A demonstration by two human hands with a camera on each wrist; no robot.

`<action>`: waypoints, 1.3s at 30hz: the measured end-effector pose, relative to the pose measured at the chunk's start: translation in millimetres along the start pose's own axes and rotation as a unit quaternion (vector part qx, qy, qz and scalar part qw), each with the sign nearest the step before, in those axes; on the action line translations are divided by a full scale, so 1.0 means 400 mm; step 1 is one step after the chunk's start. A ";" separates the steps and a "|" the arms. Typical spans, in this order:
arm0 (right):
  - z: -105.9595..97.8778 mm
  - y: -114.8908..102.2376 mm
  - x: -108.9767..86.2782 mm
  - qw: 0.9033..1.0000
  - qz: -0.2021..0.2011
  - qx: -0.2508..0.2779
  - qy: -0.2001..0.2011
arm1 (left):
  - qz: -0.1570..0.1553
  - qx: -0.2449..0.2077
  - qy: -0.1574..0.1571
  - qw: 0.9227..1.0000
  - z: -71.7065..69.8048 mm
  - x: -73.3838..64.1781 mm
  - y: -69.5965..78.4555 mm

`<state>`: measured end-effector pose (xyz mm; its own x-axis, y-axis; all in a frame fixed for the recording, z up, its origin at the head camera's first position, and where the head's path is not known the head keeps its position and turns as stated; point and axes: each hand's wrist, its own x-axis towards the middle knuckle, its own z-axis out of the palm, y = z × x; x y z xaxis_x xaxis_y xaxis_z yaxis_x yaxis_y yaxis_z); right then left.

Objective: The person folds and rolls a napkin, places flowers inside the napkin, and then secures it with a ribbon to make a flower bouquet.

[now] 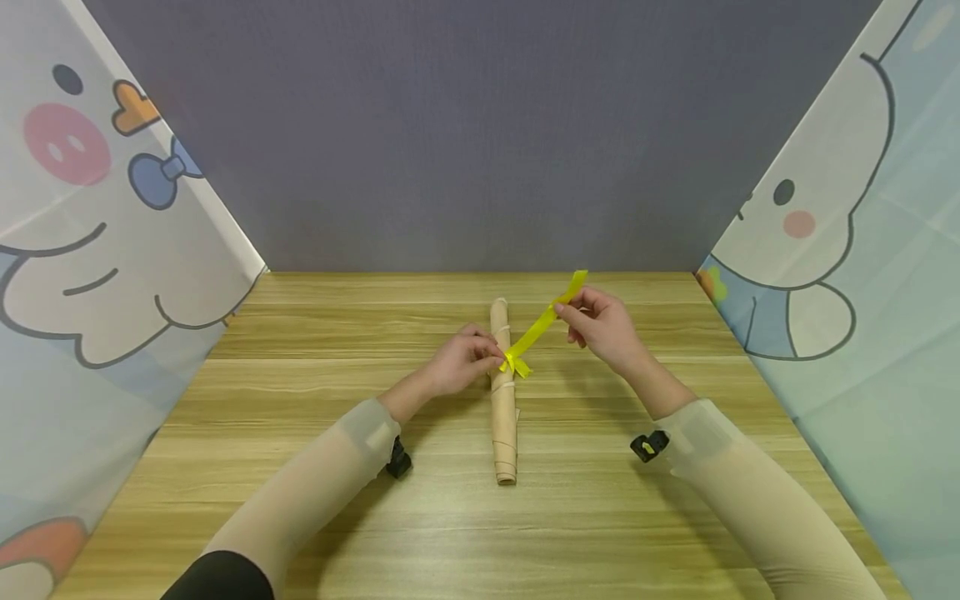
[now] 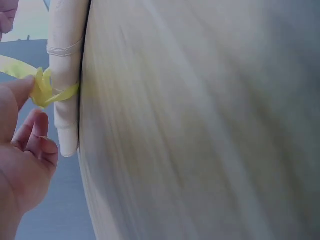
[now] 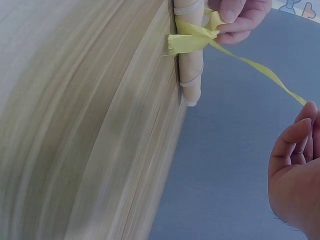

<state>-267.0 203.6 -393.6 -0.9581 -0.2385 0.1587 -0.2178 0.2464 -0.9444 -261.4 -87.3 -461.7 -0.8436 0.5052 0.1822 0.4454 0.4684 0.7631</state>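
Note:
A beige rolled-up bundle [image 1: 504,425] with stitched edges lies lengthwise on the table, one open end toward me. Round its middle passes a yellow ribbon [image 1: 534,332], gathered into a knot with a small loop and a short tail. My left hand [image 1: 459,360] pinches the ribbon's loop beside the knot, close against the roll. Up and to the right, my right hand [image 1: 603,327] grips the long tail between thumb and fingers. That tail runs taut and slanting from the knot, its tip sticking out past the fingers. The right wrist view shows the frayed short tail [image 3: 186,44].
The wood-grain table [image 1: 315,333] ends at a grey back panel [image 1: 480,133]. Cartoon-printed cloths stand on the left [image 1: 112,250] and right [image 1: 847,250]. Black wrist devices hang under both sleeves, one by the left forearm [image 1: 399,460].

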 end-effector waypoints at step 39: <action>-0.052 0.056 -0.028 0.999 0.032 -0.012 0.011 | -0.133 -0.127 0.047 0.982 -0.065 -0.063 0.003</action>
<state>-265.0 231.2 -410.7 -0.9742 -0.1999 0.1052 -0.1603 0.2838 -0.9454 -247.5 -118.2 -449.1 -0.9493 0.3143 0.0040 0.1273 0.3727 0.9192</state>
